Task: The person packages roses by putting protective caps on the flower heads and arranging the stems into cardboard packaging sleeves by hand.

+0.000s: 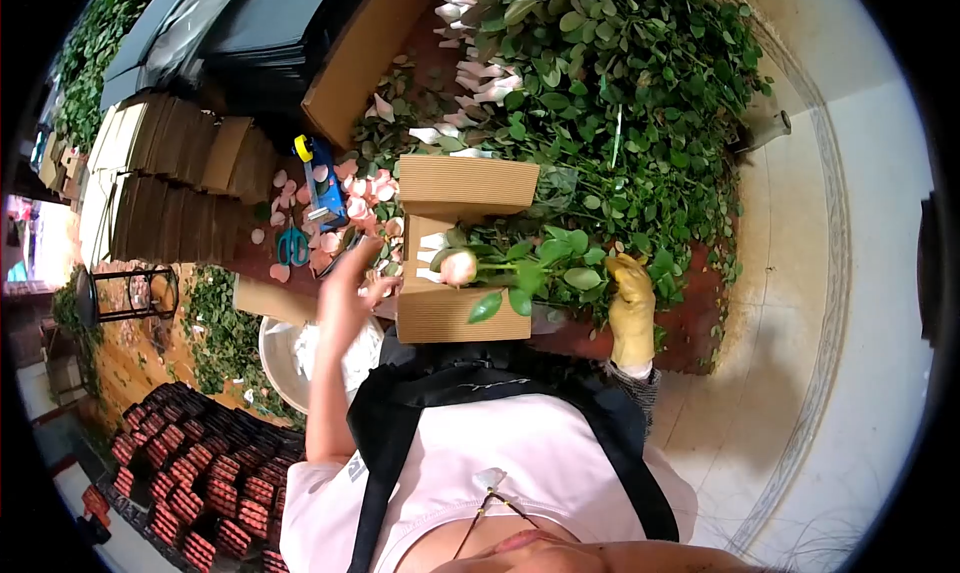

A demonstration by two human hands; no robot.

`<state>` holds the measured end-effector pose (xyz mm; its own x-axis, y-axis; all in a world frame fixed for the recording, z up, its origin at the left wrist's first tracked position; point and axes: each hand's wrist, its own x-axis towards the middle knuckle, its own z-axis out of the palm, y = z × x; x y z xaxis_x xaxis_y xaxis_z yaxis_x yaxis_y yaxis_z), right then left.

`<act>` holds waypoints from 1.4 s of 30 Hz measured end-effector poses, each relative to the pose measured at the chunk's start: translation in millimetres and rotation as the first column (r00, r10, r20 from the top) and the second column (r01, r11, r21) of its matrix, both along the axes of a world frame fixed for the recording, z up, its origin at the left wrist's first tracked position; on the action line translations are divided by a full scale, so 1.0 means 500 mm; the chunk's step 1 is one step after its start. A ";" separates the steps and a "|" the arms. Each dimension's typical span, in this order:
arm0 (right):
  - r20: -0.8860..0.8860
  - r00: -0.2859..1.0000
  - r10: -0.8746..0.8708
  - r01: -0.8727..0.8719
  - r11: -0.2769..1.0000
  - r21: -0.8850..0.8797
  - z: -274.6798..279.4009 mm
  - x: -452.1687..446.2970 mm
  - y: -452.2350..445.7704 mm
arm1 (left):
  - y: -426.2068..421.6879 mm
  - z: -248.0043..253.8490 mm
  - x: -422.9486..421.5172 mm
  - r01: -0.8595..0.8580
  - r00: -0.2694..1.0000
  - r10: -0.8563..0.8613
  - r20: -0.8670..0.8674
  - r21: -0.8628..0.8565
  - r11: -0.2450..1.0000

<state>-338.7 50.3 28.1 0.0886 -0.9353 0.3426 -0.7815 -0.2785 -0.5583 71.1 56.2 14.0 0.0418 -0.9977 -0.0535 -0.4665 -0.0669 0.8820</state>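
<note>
My right hand (631,298), in a yellow glove, is closed around the lower stem of a pale pink rose (458,267). The rose lies sideways, its bloom pointing left above an open corrugated cardboard wrap (465,316). White-sleeved flower heads sit inside the wrap, left of the bloom. My bare left hand (352,283), blurred by motion, is left of the wrap with thumb and fingers apart; I see nothing in it. Beyond it are teal scissors (292,246), a blue tape dispenser (327,185) with a yellow part, and loose pink petals (383,186).
A big heap of leafy rose stems (640,93) covers the table's far right, with white-sleeved blooms (495,85) at its left. Stacked cardboard (170,213) and dark sheets (265,33) stand far left. A white bucket (275,363) is by my left arm; black-and-red stacks (205,473) are lower left.
</note>
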 end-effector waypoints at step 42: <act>-0.148 -0.330 -0.932 0.769 -0.357 0.531 -0.353 -0.311 0.622 | -0.160 -0.320 -0.079 0.622 0.759 -0.573 0.309 -0.084 0.779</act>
